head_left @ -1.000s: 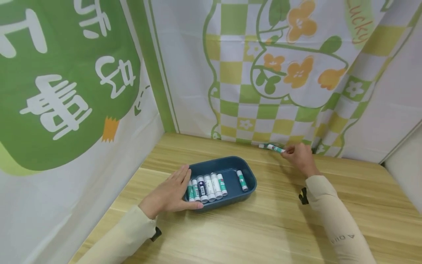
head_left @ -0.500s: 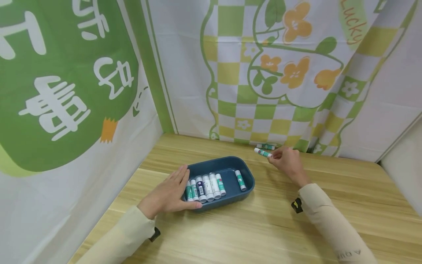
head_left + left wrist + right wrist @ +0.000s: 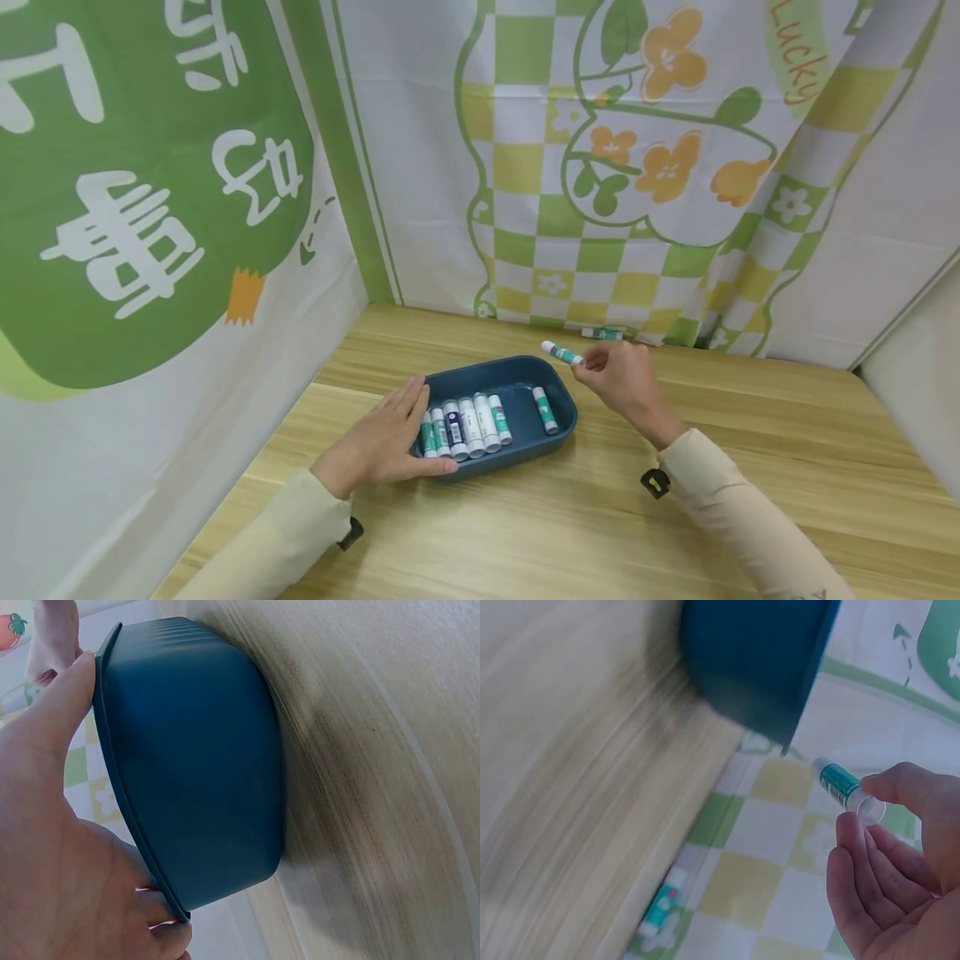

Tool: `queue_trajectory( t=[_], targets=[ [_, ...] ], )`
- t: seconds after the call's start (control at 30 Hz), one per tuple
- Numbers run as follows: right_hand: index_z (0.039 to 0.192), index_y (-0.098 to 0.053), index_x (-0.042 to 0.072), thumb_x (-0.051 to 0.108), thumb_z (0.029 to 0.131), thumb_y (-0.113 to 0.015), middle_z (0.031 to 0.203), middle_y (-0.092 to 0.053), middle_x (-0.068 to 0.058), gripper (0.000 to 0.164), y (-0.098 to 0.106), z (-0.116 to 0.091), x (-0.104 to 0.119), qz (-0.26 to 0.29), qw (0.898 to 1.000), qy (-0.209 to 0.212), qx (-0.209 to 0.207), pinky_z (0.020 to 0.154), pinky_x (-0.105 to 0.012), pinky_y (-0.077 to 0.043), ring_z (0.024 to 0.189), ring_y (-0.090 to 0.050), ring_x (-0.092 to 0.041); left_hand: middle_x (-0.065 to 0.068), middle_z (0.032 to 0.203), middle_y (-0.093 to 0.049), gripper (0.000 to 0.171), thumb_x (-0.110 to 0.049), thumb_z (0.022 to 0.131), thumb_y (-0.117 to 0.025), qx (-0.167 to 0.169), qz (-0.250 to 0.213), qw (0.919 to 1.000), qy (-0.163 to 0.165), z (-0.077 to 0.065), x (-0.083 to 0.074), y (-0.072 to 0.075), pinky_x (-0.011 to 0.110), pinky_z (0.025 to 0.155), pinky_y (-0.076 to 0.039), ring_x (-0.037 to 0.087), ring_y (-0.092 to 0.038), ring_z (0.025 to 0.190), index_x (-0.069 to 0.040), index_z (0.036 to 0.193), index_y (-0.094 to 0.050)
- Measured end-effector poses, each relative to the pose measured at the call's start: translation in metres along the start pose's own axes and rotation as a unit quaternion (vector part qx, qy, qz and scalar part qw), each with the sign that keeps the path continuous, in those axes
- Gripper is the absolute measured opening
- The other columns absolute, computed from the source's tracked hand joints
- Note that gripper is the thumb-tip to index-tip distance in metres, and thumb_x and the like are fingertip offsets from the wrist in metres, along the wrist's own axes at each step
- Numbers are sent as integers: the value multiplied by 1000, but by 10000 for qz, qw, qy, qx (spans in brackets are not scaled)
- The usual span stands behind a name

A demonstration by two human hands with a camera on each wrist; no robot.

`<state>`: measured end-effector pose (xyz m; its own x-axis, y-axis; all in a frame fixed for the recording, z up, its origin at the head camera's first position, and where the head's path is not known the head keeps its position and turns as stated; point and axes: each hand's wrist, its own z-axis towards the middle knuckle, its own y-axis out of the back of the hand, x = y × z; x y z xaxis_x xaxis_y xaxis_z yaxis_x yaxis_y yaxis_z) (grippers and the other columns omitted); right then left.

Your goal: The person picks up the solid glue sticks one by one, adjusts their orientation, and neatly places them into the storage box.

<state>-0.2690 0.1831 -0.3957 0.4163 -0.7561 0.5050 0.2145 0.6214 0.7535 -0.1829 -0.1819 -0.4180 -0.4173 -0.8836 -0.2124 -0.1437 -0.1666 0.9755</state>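
A blue plastic box (image 3: 525,450) stands on the table with several glue sticks lying side by side at its left end. One more glue stick (image 3: 546,410) lies apart near its right end. My left hand (image 3: 382,433) rests over the box's left rim, fingers fairly straight and thumb along the front; the left wrist view shows this hand (image 3: 60,825) against the rim. Between thumb and fingers, my right hand (image 3: 622,379) pinches the end of a green-and-white glue stick (image 3: 561,352), held near the box's back right corner. The right wrist view shows this glue stick (image 3: 840,784) tilted.
Another glue stick (image 3: 602,333) lies at the table's back edge against a checkered curtain (image 3: 585,250). A green-and-white cloth (image 3: 150,208) hangs on the left. Wooden tabletop (image 3: 525,542) extends in front and to the right of the box.
My right hand has moved left from the back edge toward the box, carrying the pinched glue stick. The other glue stick at the back edge is now uncovered. My left hand stays in place.
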Motion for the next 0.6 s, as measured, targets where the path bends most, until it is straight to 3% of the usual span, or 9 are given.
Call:
queue_trajectory(
  t=[0.43,0.6],
  targets=[
    [83,-80,5,16,86,-85,76,-79,-5,12,-23,-16,33,37,9989,428,209,60,-26,-62,66,-73,-10,27,176,-9,126,-85,88,-56,1,29,10000,39,2,2,-2,56,134,-20,42,-14,165,7,165,-19],
    [79,-79,7,16,84,-86,73,-78,-3,13,-35,-21,38,16,9989,379,291,57,-23,-59,61,-70,-6,25,176,-7,126,-86,88,-56,11,42,10000,61,3,3,-3,55,135,-19,41,-12,165,6,166,-19]
  ],
)
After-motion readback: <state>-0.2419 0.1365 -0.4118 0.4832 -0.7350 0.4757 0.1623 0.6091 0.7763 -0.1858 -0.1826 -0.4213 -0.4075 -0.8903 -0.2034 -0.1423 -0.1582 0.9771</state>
